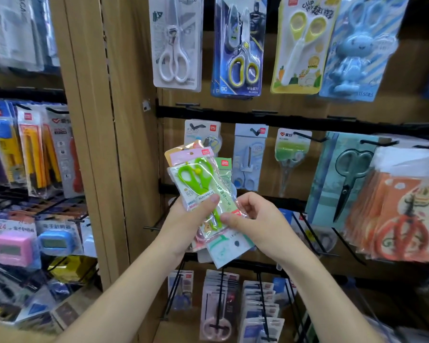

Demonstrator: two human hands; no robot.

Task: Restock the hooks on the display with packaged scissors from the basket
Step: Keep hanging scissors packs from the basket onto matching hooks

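Note:
I hold a small stack of packaged scissors in front of the display. The front pack (192, 179) has a pink header and green-handled scissors; a green-headed pack (224, 174) lies behind it. My left hand (183, 219) grips the stack from the left, thumb across the front. My right hand (255, 219) pinches the packs' lower right edge. Just beyond the stack, black hooks (307, 137) hold hanging scissor packs (249, 157). No basket is in view.
More packaged scissors hang in the top row (238, 45) and at right, with orange ones (404, 219). Lower hooks (260, 303) carry several packs. A wooden post (104, 144) divides this panel from shelves of stationery and small timers (13, 246) at left.

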